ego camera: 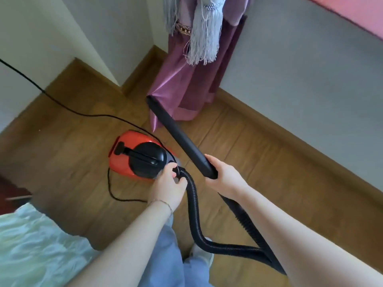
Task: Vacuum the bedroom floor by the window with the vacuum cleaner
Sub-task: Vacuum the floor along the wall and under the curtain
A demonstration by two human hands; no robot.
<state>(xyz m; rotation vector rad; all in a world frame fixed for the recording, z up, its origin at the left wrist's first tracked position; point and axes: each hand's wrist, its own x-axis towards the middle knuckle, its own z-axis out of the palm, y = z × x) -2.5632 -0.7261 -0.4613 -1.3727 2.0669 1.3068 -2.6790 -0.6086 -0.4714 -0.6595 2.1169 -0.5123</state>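
A red and black canister vacuum cleaner sits on the wooden floor. Its black ribbed hose loops from the canister's near end down past my legs and back up to a black rigid tube. My right hand grips the tube's lower end; the tube's tip points up toward the purple curtain. My left hand is closed around the hose where it joins the canister.
A black power cord runs from the left wall across the floor and curls beside the canister. A pale bedspread fills the lower left. Grey walls and a wooden skirting board border the floor on the right.
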